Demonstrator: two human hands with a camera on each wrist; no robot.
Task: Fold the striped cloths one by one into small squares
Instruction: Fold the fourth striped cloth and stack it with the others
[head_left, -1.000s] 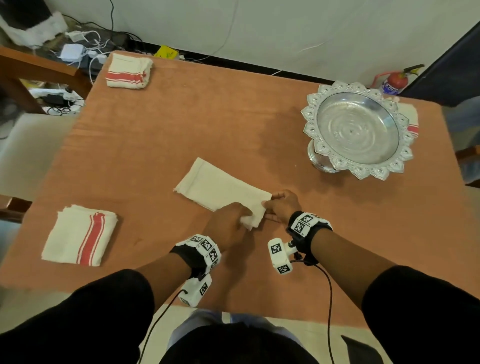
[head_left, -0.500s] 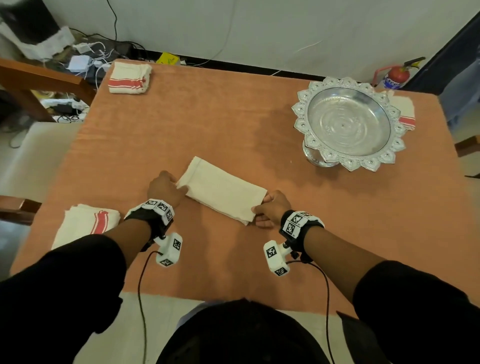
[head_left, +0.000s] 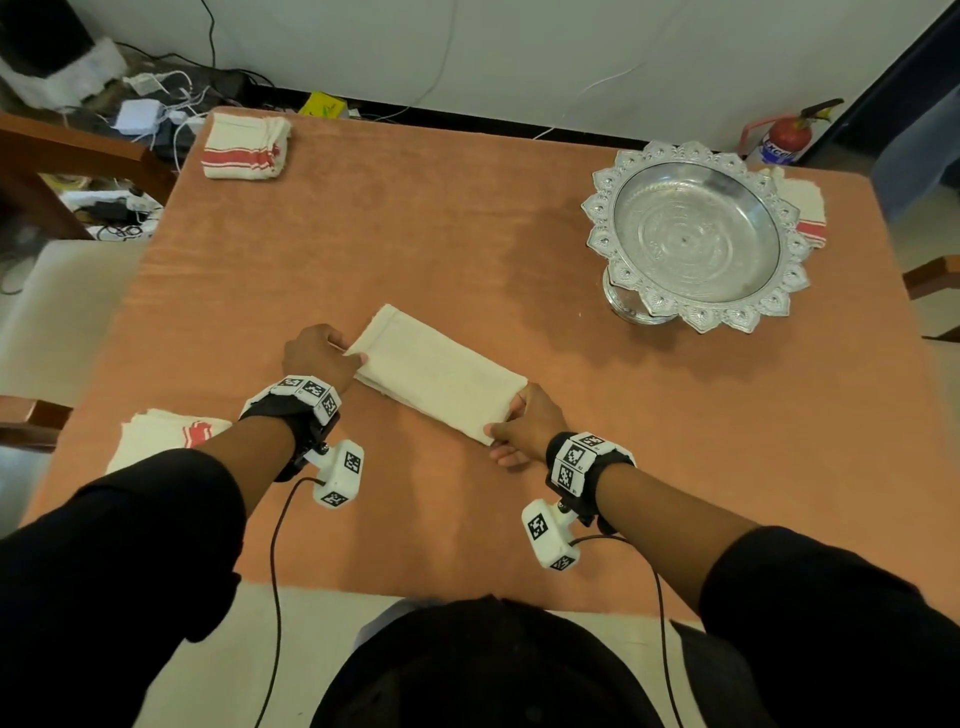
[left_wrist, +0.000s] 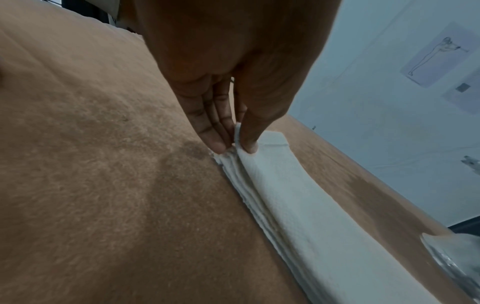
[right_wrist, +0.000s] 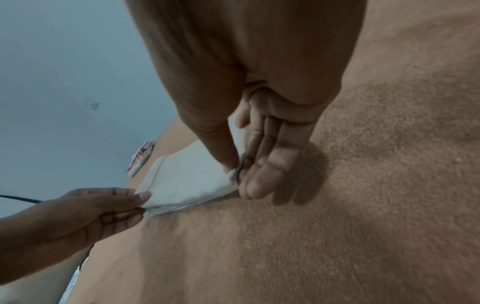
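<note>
cloth (head_left: 436, 375): folded strip, flat on table (head_left: 467, 218), near front edge | left hand (head_left: 317, 356): thumb and fingers pinch its left end | right hand (head_left: 527, 423): pinches its right end

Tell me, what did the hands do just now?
The left hand slid from the near-right end of the folded cloth to its far-left end and pinched it. The right hand kept pinching the near-right end. The cloth stayed flat on the table; the silver bowl did not move.

Matt woven cloth (head_left: 436, 376) on fuzzy orange table cover (head_left: 415, 234); shiny embossed metal bowl (head_left: 696, 234).
</note>
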